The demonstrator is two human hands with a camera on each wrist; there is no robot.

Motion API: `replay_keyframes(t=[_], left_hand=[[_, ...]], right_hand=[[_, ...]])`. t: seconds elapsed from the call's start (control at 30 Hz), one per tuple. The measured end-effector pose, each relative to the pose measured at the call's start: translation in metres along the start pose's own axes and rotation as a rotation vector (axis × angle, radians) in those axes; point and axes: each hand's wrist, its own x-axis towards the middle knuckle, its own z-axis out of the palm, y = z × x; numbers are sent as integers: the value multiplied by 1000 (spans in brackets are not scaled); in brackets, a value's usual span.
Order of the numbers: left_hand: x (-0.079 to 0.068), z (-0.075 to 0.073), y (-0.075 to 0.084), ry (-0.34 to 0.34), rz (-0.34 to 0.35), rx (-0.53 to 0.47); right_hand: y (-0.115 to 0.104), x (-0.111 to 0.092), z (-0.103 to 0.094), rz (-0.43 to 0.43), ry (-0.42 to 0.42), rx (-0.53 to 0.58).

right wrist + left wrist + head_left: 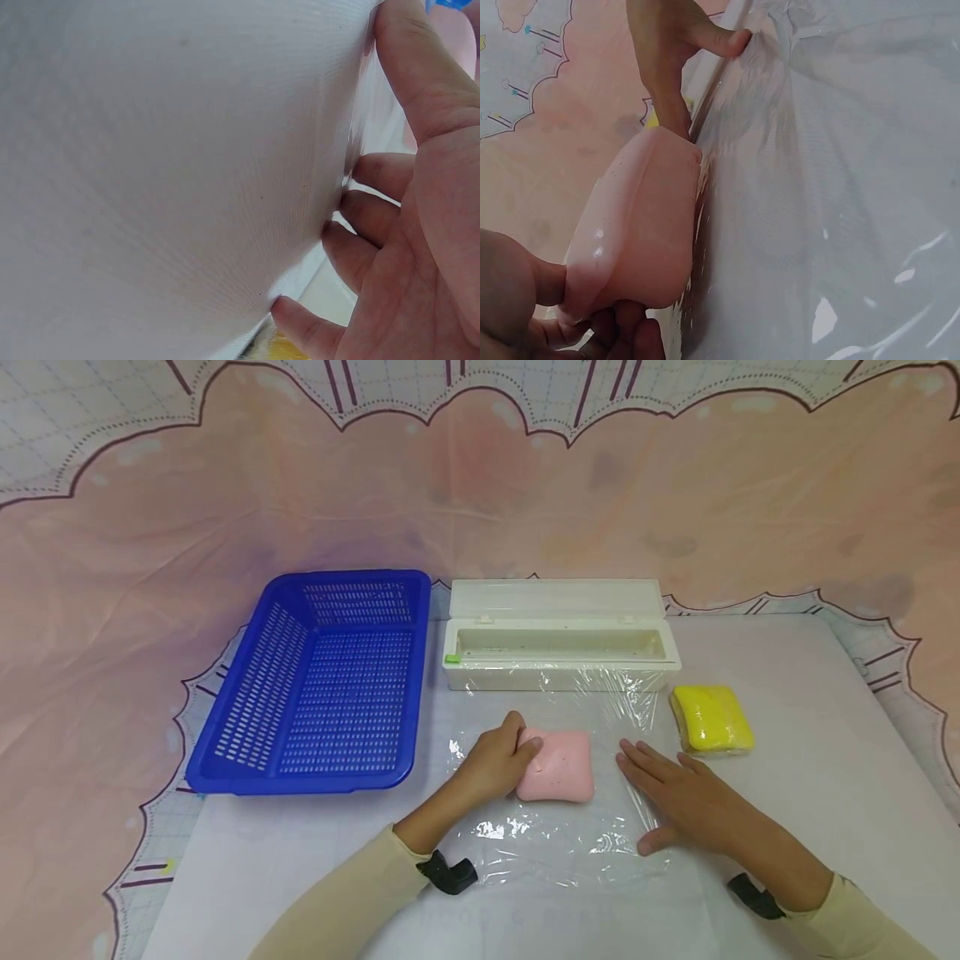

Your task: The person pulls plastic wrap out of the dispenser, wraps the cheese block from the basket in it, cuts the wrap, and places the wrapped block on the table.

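Observation:
My left hand (491, 760) grips the left side of a pink, pillow-shaped block (558, 768), thumb on top and fingers curled under it. In the left wrist view, the block (641, 221) is tilted, its smooth side facing the camera. Clear cling film (555, 852) spreads on the table beneath it, running back to the white film dispenser (562, 681). On the film's right edge rests my right hand (686, 802), fingers spread. The right wrist view shows those fingertips (367, 176) touching down, with nothing held in that hand (427, 217).
A blue perforated basket (416, 693) stands at the back left. The dispenser's lid (555, 597) is raised, and a small green tab sits at its left end. Just beyond my right hand lies a yellow block (712, 718) wrapped in film. White sheeting (795, 693) covers the table.

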Motion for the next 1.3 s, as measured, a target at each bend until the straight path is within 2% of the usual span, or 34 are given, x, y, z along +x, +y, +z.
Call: replay_keyframes(t=[0.53, 1.3], left_hand=[[-3, 6, -3, -53, -27, -25], [-4, 12, -6, -6, -14, 54]], right_hand=[[1, -1, 0, -8, 6, 14], [4, -1, 2, 9, -17, 32]])
